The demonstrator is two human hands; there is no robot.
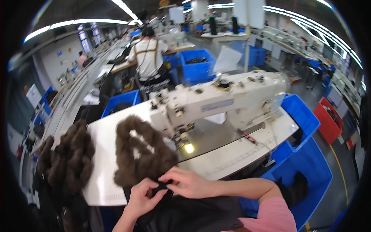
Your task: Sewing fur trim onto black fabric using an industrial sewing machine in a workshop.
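My left hand (142, 196) and my right hand (190, 183) meet at the near edge of the sewing table, both closed on a piece of black fabric (161, 187). More dark cloth (193, 214) hangs down over my lap. Just beyond my hands, a loop of fluffy brown fur trim (129, 149) lies on the white table (101, 154); whether it is joined to the fabric I cannot tell. The white sewing machine (216, 98) stands behind it, its lamp lit by the needle, which is apart from the fabric.
More brown fur trim (73, 154) is heaped over the table's left side. A red-handled tool (247, 136) rests by the machine base. Blue bins (313, 181) stand to the right, beside a red bin (328, 120). Farther back, a person (148, 58) sits facing away.
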